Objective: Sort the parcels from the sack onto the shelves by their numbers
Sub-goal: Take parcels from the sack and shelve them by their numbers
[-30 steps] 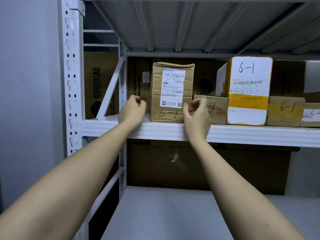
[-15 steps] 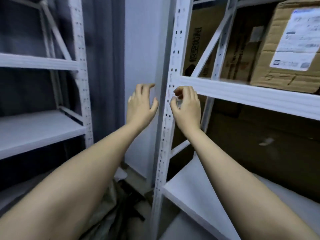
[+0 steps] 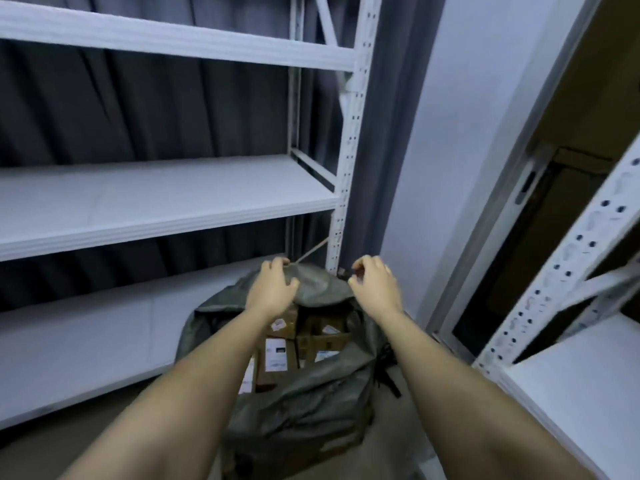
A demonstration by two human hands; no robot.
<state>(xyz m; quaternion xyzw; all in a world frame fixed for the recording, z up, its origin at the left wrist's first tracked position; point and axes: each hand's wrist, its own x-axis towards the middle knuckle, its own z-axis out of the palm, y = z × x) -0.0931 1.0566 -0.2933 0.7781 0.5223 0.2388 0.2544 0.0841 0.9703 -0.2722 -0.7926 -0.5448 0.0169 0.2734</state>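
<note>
On the left, shelves (image 3: 166, 199): bare – nothing sorted here.
Left hand (image 3: 273, 289): fingers spread, at sack (image 3: 298, 407) rim.
Parcels (image 3: 277, 353): several inside sack – unsorted.
Right hand (image 3: 375, 282): fingers loosely curled, holding nothing.

parcel labels (image 3: 276, 355) blurred, nothing legible

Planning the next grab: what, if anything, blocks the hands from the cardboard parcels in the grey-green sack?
A folded flap of the grey-green sack overhangs the cardboard parcels, beneath the left hand and right hand.
</note>
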